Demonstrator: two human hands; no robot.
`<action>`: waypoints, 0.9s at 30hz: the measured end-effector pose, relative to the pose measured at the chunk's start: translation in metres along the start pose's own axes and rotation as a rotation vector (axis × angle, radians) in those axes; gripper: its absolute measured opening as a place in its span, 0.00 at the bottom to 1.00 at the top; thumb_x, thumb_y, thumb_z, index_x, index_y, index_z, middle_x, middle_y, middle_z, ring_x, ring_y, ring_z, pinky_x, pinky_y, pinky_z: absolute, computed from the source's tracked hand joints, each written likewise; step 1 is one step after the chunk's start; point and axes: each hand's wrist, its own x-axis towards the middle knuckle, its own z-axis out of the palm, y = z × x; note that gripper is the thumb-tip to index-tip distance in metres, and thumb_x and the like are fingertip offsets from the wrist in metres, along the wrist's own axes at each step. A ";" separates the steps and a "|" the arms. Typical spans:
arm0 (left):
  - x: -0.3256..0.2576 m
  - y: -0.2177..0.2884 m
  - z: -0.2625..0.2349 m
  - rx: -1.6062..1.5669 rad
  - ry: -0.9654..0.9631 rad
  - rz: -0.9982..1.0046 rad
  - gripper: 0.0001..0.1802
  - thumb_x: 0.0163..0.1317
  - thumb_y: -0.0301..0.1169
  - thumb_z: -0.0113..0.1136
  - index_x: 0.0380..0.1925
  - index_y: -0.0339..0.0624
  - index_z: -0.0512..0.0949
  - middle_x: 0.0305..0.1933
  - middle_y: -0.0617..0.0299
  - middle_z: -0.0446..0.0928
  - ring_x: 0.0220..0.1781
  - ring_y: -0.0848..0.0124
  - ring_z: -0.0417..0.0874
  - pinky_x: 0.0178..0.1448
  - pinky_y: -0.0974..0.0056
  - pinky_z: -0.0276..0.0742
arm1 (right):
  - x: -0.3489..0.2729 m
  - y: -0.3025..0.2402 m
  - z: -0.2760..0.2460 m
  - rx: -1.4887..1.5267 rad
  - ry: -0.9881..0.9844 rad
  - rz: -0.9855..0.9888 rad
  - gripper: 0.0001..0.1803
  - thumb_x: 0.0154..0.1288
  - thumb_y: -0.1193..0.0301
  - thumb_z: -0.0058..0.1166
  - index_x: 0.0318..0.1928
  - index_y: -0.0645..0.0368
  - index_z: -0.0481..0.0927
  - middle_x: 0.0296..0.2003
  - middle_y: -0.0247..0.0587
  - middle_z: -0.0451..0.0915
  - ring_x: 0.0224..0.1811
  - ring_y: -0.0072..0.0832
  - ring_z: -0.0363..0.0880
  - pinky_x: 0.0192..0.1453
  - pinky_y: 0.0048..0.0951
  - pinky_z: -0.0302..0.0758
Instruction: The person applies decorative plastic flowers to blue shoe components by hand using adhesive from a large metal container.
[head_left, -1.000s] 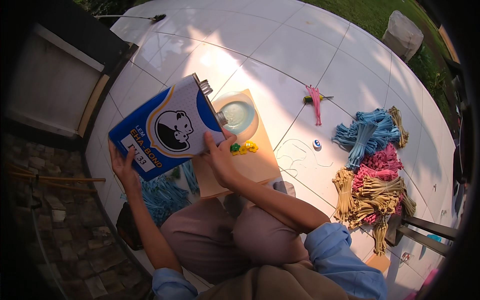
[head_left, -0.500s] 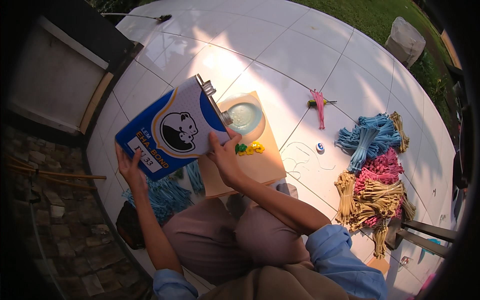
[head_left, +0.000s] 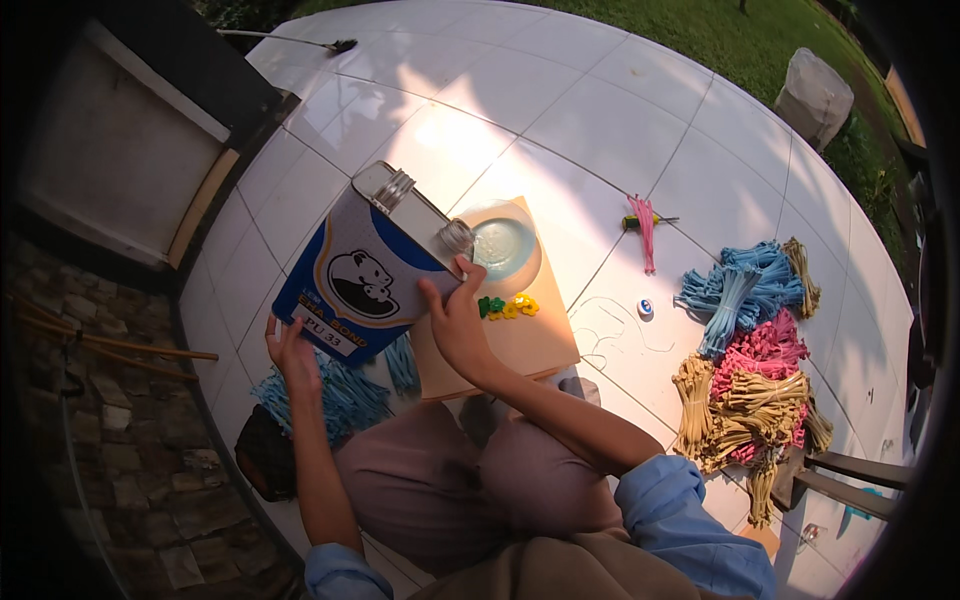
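Note:
Both hands hold a rectangular blue and white glue can [head_left: 372,265], tilted, with two threaded metal necks on its top. My left hand [head_left: 296,360] is closed on its lower corner. My right hand [head_left: 460,320] grips the upper right side, fingers near the lower neck [head_left: 457,237]. Beside that neck is a shallow round dish [head_left: 503,253] with pale, clear-looking contents, standing on a tan board [head_left: 500,352]. Small yellow flower pieces [head_left: 521,306] and green pieces [head_left: 491,307] lie on the board in front of the dish.
Bundles of blue [head_left: 740,290], pink [head_left: 760,350] and beige cords [head_left: 760,400] lie to the right. A screwdriver [head_left: 632,222] with pink cords, a small round blue-white item [head_left: 645,308] and loose thread [head_left: 615,330] are on the tiles. More blue cords [head_left: 335,400] lie left of my knees.
The can has swung slightly right and down, and its top with both necks now faces me more. My hands moved with it, keeping their hold.

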 end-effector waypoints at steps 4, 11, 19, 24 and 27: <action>-0.002 -0.010 -0.012 -0.110 -0.006 -0.136 0.35 0.60 0.31 0.60 0.62 0.40 0.52 0.59 0.48 0.63 0.61 0.62 0.65 0.66 0.54 0.59 | -0.003 -0.015 0.006 -0.247 -0.071 -0.185 0.32 0.66 0.64 0.50 0.60 0.67 0.48 0.58 0.69 0.60 0.63 0.52 0.61 0.64 0.38 0.59; -0.020 -0.012 0.006 -0.351 0.145 -0.355 0.54 0.48 0.59 0.64 0.66 0.40 0.50 0.68 0.53 0.50 0.71 0.58 0.51 0.73 0.52 0.48 | -0.001 -0.039 0.024 -0.441 -0.170 -0.579 0.34 0.60 0.67 0.57 0.62 0.53 0.53 0.65 0.68 0.49 0.69 0.60 0.45 0.67 0.64 0.40; -0.030 -0.018 0.011 -0.723 0.135 -0.479 0.38 0.53 0.61 0.55 0.52 0.41 0.67 0.53 0.56 0.67 0.59 0.60 0.68 0.66 0.50 0.64 | -0.006 -0.091 0.064 -0.220 -0.271 -0.910 0.59 0.38 0.67 0.74 0.64 0.51 0.44 0.65 0.58 0.47 0.68 0.49 0.52 0.68 0.50 0.55; -0.043 -0.007 0.017 -0.820 0.075 -0.524 0.35 0.54 0.61 0.52 0.48 0.42 0.70 0.49 0.57 0.70 0.57 0.62 0.70 0.64 0.50 0.65 | -0.017 -0.130 0.072 -0.435 -0.403 -0.985 0.66 0.32 0.59 0.76 0.66 0.57 0.41 0.65 0.59 0.44 0.68 0.51 0.48 0.68 0.48 0.54; -0.044 -0.016 0.014 -0.838 -0.027 -0.554 0.34 0.54 0.59 0.54 0.48 0.42 0.70 0.49 0.58 0.70 0.56 0.63 0.70 0.62 0.51 0.67 | -0.005 -0.129 0.063 -0.315 -0.463 -1.073 0.66 0.32 0.58 0.75 0.65 0.63 0.40 0.60 0.57 0.49 0.65 0.48 0.53 0.66 0.44 0.57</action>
